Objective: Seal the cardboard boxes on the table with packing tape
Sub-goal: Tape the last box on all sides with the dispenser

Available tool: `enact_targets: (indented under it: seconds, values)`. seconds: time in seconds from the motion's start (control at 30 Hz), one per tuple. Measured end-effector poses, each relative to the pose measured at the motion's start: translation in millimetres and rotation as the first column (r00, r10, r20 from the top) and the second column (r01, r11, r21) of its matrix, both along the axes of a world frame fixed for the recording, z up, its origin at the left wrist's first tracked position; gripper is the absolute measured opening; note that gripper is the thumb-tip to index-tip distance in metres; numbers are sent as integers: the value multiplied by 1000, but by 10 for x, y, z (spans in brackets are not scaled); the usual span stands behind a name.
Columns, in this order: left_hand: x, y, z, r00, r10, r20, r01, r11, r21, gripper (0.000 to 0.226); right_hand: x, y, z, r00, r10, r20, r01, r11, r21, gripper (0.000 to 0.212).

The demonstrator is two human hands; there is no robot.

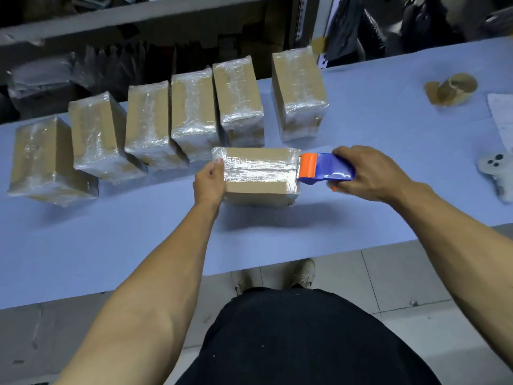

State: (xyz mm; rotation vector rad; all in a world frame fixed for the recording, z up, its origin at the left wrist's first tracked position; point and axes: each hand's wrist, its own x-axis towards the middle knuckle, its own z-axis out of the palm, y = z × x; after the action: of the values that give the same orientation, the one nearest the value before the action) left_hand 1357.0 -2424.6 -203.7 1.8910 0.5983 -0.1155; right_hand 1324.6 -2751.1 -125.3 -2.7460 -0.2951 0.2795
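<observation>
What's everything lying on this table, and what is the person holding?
Brown cardboard boxes wrapped in clear tape: six, in a row along the far side of the table.
Brown cardboard box being taped: one, in front of the row.
Blue and orange tape dispenser: one, at that box's right end.
Brown cardboard tape cores: apparently two, far right.
White paper sheet: one, right edge.
White glove-like cloth item with dark dots: one, right edge.
Light blue table: one.
Left hand: grips the box's left end.
Right hand: holds the dispenser.
</observation>
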Motion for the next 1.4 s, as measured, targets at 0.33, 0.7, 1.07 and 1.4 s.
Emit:
enact_targets:
  seconds: [0.33,0.7,1.07,1.4]
  values:
    - [15,-815,247,717,-690,-97,567,498,656,49,9,-68,-248,1000,-3,-21,4,999,34,43]
    - [-18,-1088,130,718,-655,-235,595,402,697,63,-132,-406,-544,999,8,-45,1,978,210,39]
    - [21,-1153,175,716,-666,-210,566,377,733,51,88,164,-441,1000,16,-1,-16,958,-285,38]
    - [243,-783,245,750,-599,-283,616,474,630,62,19,269,-533,982,-189,13,184,940,-289,39]
